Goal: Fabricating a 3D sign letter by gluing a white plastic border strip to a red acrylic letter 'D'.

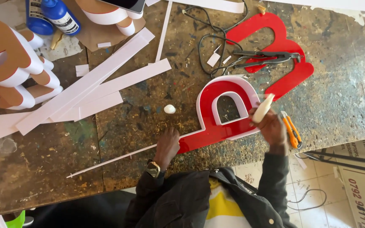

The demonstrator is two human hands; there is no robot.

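At the near edge of the table (43, 177), the left hand (167, 145) rests with its fingers spread flat on the wood, pressing the near end of a red letter with a white rim (222, 114); it grips nothing. A thin white strip (110, 161) runs from that hand along the table toward the near left corner. The right hand (271, 126) has its fingers clenched around a cream-coloured nozzle-like tool (262, 108), whose tip meets the letter's white rim on its right side; what kind of tool it is seems uncertain from this angle. Just beside that hand, near the right edge, lies an orange utility knife (291, 131). A small white blob (170, 109) sits to the left of the letter, well apart from it. Farther back, a second red letter (275, 42) lies flat with dark pliers (267, 57) on it and a black cable (208, 42) looped beside it. Long white strips (93, 88) fan across the left half. At the far left corner stand brown-faced letters with white rims (13, 63) and two blue bottles (51, 17).
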